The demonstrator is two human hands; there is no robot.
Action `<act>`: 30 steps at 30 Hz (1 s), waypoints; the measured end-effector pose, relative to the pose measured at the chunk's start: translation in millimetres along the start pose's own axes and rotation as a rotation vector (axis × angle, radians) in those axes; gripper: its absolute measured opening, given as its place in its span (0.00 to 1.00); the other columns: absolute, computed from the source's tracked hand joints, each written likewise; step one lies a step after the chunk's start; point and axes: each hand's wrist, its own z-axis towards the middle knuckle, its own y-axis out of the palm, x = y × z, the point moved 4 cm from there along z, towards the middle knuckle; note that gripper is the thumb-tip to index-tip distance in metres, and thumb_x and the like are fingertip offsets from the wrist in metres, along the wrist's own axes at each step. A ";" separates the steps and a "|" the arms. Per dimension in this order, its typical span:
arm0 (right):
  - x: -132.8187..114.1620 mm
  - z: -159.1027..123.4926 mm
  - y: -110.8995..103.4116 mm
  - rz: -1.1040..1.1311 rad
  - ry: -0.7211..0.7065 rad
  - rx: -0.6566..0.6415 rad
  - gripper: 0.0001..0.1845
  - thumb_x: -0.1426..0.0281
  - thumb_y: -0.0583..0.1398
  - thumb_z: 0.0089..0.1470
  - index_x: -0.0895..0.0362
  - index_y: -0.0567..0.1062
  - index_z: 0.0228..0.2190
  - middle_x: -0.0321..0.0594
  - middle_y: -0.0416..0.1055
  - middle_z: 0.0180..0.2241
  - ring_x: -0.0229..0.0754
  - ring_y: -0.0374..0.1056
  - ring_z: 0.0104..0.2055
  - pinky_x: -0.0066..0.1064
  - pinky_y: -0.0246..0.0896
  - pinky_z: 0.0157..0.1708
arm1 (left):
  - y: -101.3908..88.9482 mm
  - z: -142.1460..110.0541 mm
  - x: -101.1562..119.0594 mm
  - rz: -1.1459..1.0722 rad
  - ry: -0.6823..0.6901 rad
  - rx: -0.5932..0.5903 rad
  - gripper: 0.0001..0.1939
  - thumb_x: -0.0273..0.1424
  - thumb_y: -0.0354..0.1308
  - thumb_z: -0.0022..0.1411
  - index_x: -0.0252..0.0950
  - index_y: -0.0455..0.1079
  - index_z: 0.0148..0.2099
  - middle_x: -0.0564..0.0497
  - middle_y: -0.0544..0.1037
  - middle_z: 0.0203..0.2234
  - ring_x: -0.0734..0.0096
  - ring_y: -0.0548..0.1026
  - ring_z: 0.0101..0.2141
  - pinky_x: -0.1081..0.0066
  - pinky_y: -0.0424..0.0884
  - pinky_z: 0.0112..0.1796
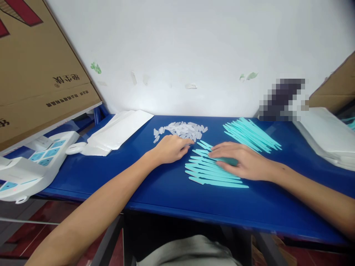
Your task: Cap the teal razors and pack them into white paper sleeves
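Observation:
Slim turquoise sticks, shaped like eyebrow razors (219,181), lie side by side in a row on the blue table. My right hand (240,159) rests over the upper part of this row, fingers stretched out and thumb apart, hiding several sticks' ends. Behind the row is a loose heap of small translucent plastic caps (184,129). My left hand (173,149) is at the front edge of that heap, its fingers curled and the index finger near the thumb. Whatever it pinches, if anything, is hidden. A second bundle of turquoise razors (251,135) lies behind my right hand.
White plastic bags (119,129) lie on the table's left, beside a white power strip (55,157) with plugs in it. A large cardboard box (41,74) leans in at left. White sheets or bags (327,133) are stacked at right. A white wall (177,55) closes off the back.

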 end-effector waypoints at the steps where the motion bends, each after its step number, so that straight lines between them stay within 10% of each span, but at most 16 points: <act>1: 0.4 -0.1 0.3 -0.006 0.006 -0.007 0.17 0.69 0.58 0.65 0.52 0.83 0.51 0.43 0.84 0.48 0.52 0.78 0.54 0.45 0.75 0.53 | 0.0 0.0 0.4 -0.007 0.004 0.002 0.19 0.31 0.50 0.74 0.39 0.77 0.59 0.49 0.82 0.28 0.65 0.79 0.30 0.70 0.66 0.31; 30: -12.8 -4.0 6.0 0.018 -0.034 -0.062 0.18 0.69 0.59 0.66 0.54 0.81 0.53 0.42 0.83 0.50 0.55 0.70 0.64 0.48 0.71 0.59 | -0.8 -0.8 1.0 -0.031 0.039 0.010 0.18 0.31 0.51 0.74 0.38 0.78 0.58 0.49 0.82 0.29 0.64 0.78 0.30 0.69 0.64 0.31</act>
